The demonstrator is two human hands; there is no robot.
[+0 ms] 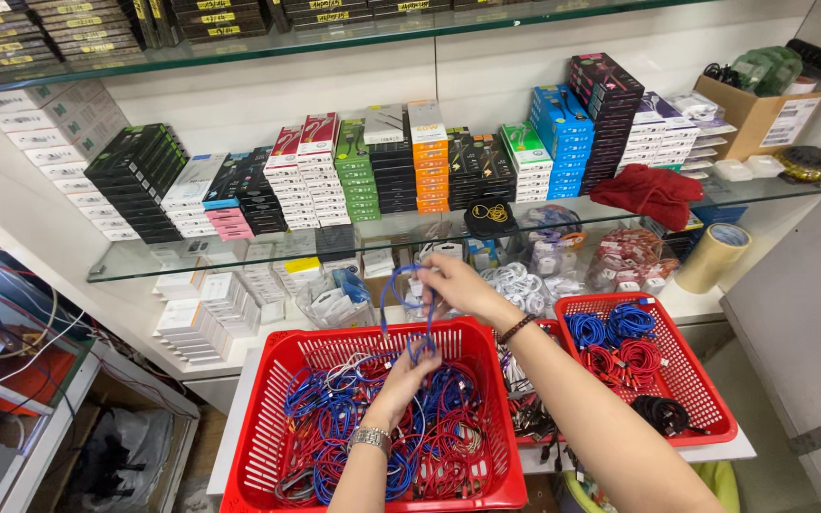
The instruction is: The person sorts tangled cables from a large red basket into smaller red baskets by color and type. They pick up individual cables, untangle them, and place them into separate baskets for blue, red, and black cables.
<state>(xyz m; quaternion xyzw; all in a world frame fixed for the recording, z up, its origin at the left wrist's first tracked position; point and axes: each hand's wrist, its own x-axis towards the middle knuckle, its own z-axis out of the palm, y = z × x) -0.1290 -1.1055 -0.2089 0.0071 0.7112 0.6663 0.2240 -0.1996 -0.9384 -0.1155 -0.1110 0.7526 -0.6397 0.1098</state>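
Right hand point(456, 285): fingers pinched on the upper part of a blue cable point(401, 302), held raised above the large red basket point(268, 446). Left hand point(403, 378): fingers closed on the lower end of the same cable, just over the pile. The cable runs as a narrow loop between the two hands, its long axis close to vertical, the top of the loop toward the glass shelf point(239, 255), the bottom toward the basket. The left wrist carries a metal watch point(370, 438); the right wrist a dark bracelet point(515, 329).

The large basket holds a tangled heap of blue and red cables point(334, 418). To the right, a smaller red basket point(705, 399) contains coiled blue, red and black cables in separate bundles. Stacked boxes point(334, 171), a red cloth point(646, 193) and a roll of tape point(713, 256) stand on the shelving behind.
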